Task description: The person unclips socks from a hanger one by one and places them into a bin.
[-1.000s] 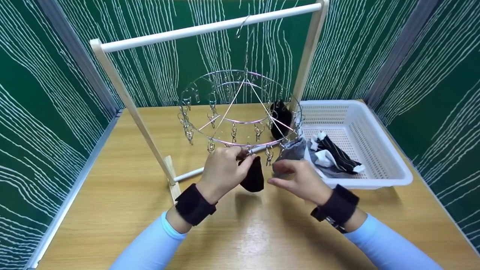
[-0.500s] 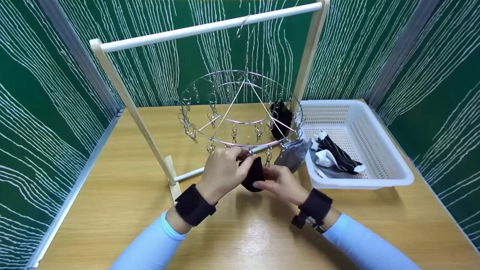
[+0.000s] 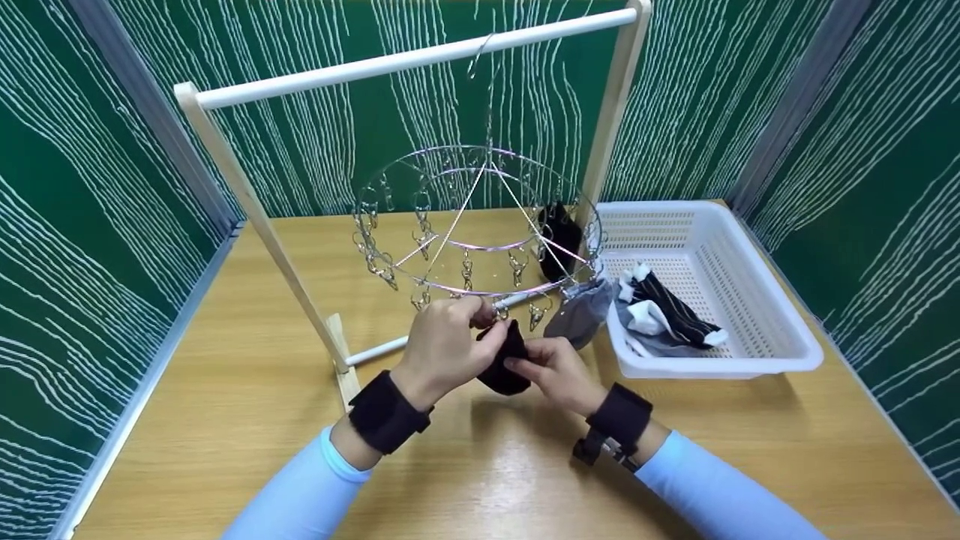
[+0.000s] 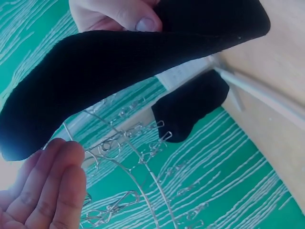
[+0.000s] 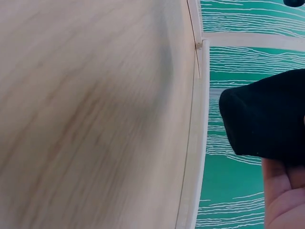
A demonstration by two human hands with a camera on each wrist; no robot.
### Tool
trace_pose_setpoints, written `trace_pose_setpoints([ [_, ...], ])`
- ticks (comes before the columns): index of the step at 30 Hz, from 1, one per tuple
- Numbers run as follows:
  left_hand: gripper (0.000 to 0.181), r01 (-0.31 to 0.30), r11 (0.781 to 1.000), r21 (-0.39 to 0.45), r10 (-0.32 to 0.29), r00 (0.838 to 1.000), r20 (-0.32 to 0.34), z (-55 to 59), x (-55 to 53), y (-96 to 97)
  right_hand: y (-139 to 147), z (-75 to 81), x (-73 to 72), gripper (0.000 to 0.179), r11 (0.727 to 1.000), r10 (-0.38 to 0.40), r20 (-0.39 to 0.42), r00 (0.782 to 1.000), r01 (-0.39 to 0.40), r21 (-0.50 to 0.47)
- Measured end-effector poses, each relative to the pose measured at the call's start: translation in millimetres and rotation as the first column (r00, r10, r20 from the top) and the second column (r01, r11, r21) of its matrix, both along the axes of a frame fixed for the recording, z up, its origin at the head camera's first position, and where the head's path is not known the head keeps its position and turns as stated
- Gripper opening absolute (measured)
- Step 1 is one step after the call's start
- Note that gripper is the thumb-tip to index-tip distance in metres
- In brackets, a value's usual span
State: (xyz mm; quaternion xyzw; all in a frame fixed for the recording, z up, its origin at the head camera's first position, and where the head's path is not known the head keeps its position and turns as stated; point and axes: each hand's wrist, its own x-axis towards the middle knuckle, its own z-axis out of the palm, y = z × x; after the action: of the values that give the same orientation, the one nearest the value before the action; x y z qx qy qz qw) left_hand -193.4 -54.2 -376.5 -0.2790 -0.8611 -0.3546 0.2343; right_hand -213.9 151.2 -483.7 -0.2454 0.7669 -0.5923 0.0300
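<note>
A black sock (image 3: 504, 367) hangs below the near rim of a round metal clip hanger (image 3: 525, 289). My left hand (image 3: 447, 346) pinches the sock's upper end, fingertips right at a small metal clip that they partly hide. With thumb and fingers, my right hand (image 3: 561, 372) grips the sock's right side lower down. In the left wrist view the sock (image 4: 95, 76) stretches between both hands, the left fingers (image 4: 59, 191) at one end. In the right wrist view its other end (image 5: 262, 119) sticks out past my right fingers.
The hanger hooks over the white bar (image 3: 420, 58) of a wooden stand. Another black sock (image 3: 559, 244) and a grey sock (image 3: 581, 311) hang at its right side. A white basket (image 3: 806, 352) holds striped and grey socks. Several loose clips dangle around the ring.
My right hand has come in from the right and taken hold of the black sock, which is now slightly lower. The left hand has stayed by the clip.
</note>
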Motion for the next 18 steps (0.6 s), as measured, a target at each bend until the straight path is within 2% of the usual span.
trace_pose_setpoints([
  [3,0.012,0.012,1.000,0.016,-0.011,1.000,-0.021,-0.5,-0.6,-0.5,-0.7,0.7,1.9,0.015,1.000,0.003,-0.014,1.000,-0.003,0.005],
  [10,0.013,0.023,0.999,0.050,-0.017,0.993,-0.116,-3.1,-2.1,-1.7,-2.1,0.3,4.7,0.012,1.000,0.003,-0.023,1.000,-0.003,-0.003],
  [18,0.013,0.038,0.997,0.067,-0.030,0.993,-0.115,-2.2,-2.7,-2.6,3.7,-3.1,6.8,0.011,1.000,-0.014,-0.009,1.000,0.014,0.012],
])
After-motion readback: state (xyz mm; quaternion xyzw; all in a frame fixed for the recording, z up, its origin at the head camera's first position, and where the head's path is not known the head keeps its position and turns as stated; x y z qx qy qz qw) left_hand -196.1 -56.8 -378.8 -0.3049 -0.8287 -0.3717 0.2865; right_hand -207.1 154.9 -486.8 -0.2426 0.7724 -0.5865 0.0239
